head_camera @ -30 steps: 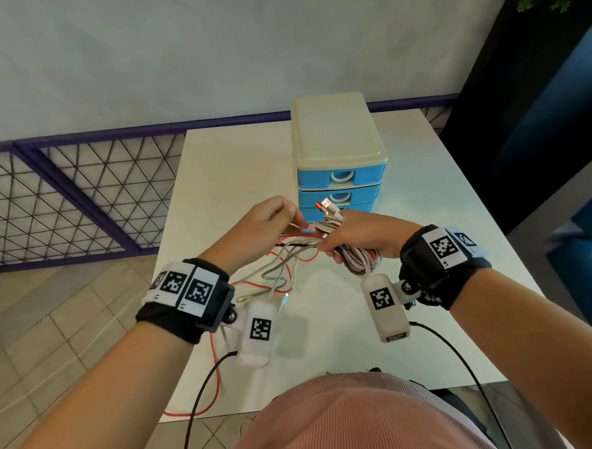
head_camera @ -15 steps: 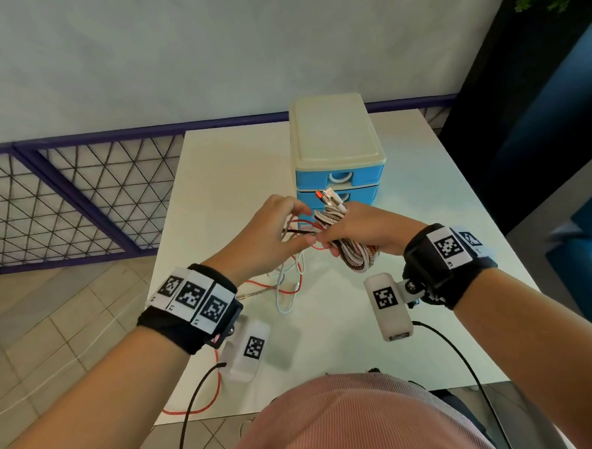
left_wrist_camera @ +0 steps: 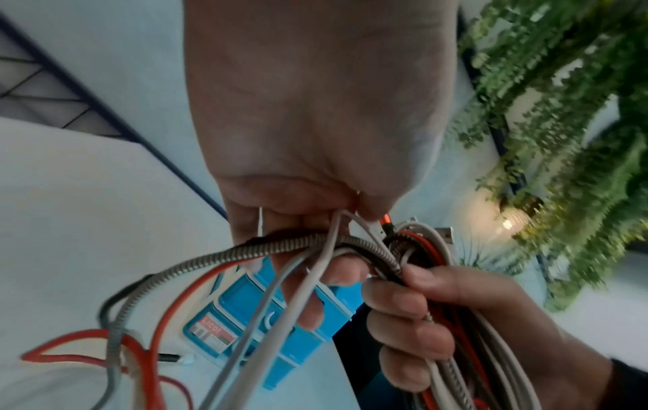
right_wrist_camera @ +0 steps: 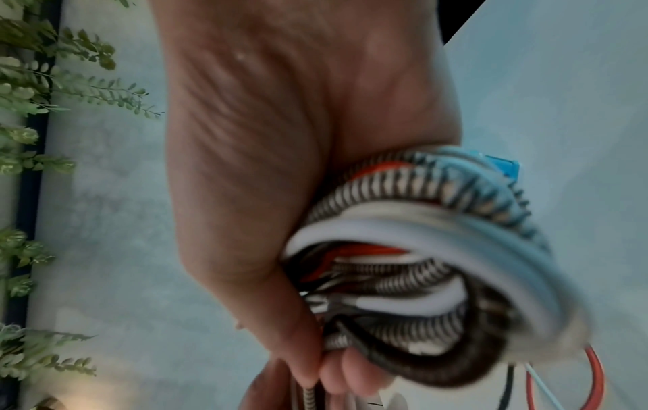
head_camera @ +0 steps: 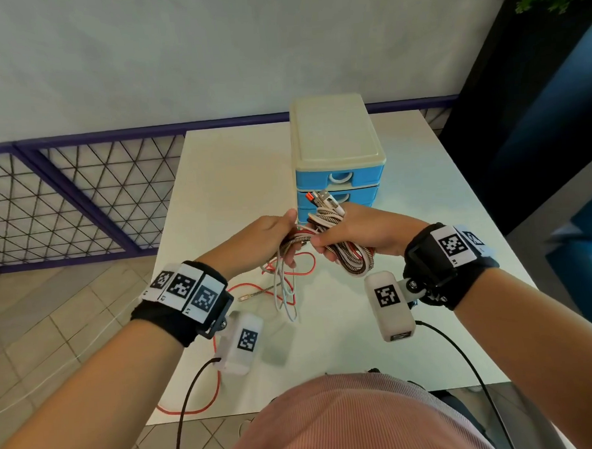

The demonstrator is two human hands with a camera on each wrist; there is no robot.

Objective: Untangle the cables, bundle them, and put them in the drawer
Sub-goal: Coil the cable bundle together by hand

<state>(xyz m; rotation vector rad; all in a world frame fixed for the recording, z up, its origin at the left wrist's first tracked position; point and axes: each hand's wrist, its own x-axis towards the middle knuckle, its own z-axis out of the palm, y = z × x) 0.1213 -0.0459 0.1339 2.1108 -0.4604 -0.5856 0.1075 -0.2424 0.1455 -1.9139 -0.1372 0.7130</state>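
Right hand (head_camera: 364, 236) gripping coiled cables (head_camera: 353, 260), left hand (head_camera: 266, 239) pinching loose strands; drawer unit (head_camera: 337, 160) just behind, on table (head_camera: 223, 180)

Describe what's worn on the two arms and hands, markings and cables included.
Both forearms are bare, no sleeves or gloves. Each wrist wears a black band: left band, right band, each carrying white tiles printed with black square fiducial markers. A white camera pod with its own marker hangs under each wrist: left pod, right pod, each trailing a thin black cable.
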